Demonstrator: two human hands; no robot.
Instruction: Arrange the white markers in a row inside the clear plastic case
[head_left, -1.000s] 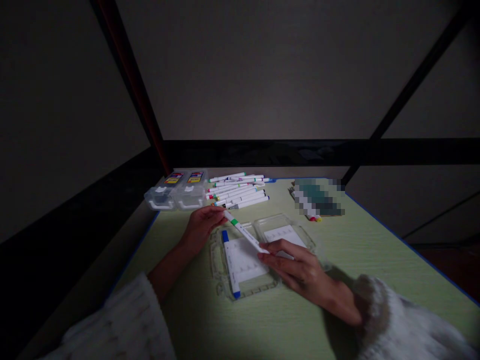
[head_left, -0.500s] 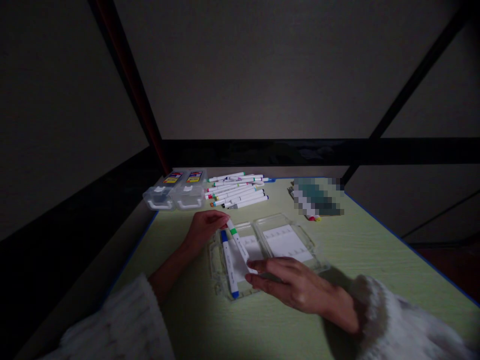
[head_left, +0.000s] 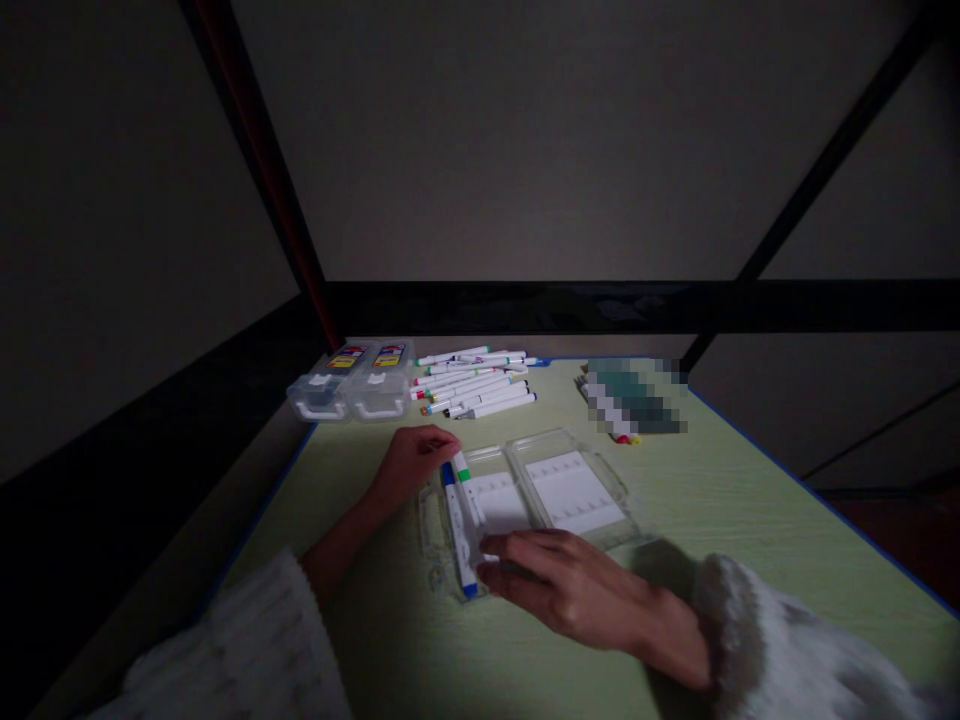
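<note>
A clear plastic case (head_left: 559, 440) lies open on the table, with white slotted liners in both halves. In its left half rests a blue-capped marker (head_left: 459, 530). Just right of that is a white marker with a green band (head_left: 468, 490), almost parallel to it. My left hand (head_left: 412, 465) pinches the far end of the green-banded marker. My right hand (head_left: 574, 585) is at its near end, thumb and fingertips closed around that end, which they partly cover.
Two clear carry boxes (head_left: 379, 390) with white handles stand at the back left. A loose pile of white markers (head_left: 480, 385) lies beside them. At the back right is a blurred-out item (head_left: 637, 395) with red and yellow marker ends showing. The pale green table (head_left: 720, 480) has a blue edge.
The green-banded marker has swung left at its near end and now lies alongside the blue-capped marker. My right hand has moved left and nearer to me with it.
</note>
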